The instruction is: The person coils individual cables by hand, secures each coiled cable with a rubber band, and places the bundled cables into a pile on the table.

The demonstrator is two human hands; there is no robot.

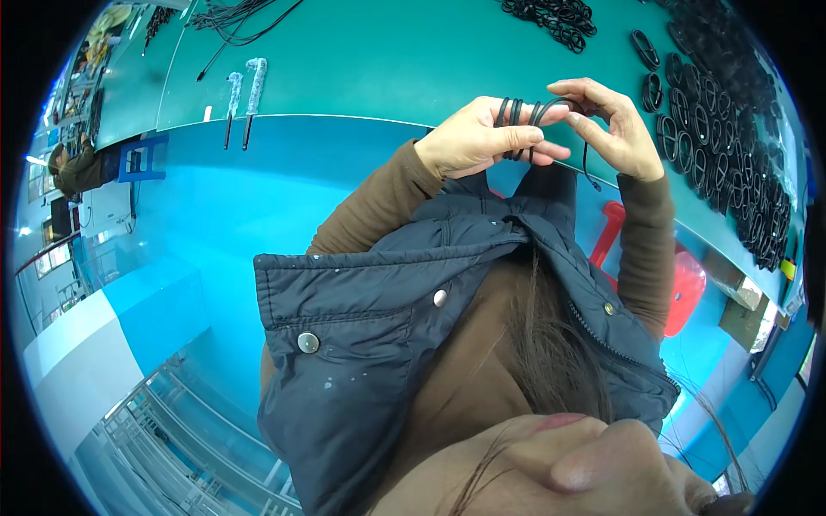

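A black cable (515,112) is looped several times round the fingers of my left hand (469,139), whose thumb lies across the coils. My right hand (621,129) is beside it, thumb and index finger closed on a further stretch of the same cable. From the right fingers a loose end with a small plug (594,183) hangs down. Both hands are over the near edge of the green table (361,77).
Many coiled black cables (701,129) cover the table's right side. A tangled heap (555,19) lies at the back, with loose long cables (237,19) at far left. Two wrapped tools (255,86) overhang the edge. A red stool (686,288) stands right; another person (77,168) is far left.
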